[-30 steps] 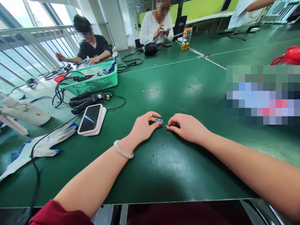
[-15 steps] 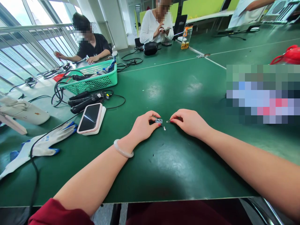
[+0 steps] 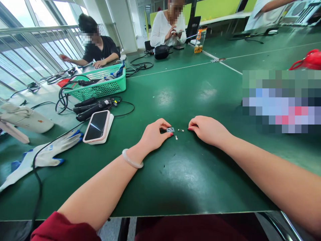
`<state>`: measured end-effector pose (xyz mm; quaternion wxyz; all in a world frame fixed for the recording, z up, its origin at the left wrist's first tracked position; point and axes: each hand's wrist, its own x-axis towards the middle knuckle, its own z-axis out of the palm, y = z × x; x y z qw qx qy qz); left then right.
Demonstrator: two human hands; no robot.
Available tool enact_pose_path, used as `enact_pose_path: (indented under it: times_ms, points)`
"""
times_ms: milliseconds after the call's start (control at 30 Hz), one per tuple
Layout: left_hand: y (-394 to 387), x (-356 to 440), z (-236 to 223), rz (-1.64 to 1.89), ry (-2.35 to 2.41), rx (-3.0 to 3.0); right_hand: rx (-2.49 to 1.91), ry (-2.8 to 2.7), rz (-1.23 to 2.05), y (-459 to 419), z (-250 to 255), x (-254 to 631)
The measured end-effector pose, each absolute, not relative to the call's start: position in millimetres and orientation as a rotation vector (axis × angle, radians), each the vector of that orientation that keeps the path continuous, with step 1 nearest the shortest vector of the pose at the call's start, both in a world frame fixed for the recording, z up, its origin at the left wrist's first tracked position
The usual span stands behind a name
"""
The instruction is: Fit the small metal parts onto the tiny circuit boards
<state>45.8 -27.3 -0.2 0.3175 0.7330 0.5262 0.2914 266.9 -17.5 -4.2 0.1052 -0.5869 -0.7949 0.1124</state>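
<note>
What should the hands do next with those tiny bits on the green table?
Probably the right hand should pick up the small metal piece. It lies loose between that hand and the little part that the left hand pinches.

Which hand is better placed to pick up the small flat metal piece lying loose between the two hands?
Probably the right hand: its fingertips point at the metal piece and appear to hold nothing. The left hand is pinching the small component against the green table.
</note>
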Motion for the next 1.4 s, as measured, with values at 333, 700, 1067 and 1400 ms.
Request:
enact_pose_path:
  times_ms: [333,700,1067,1400]
  points:
    - [-31,49,1,0.732,1.327,1.931,-1.299,-2.22,0.275,-35,-3,246]
    - [-32,50,1,0.757,1.115,1.895,-1.127,-2.298,0.351,-46,-1,237]
    - [-23,44,-3,0.87,1.41,1.858,-1.347,-2.245,0.452,-34,-4,251]
    - [-24,45,-1,0.756,1.447,1.858,-1.4,-2.393,0.41,-41,-5,240]
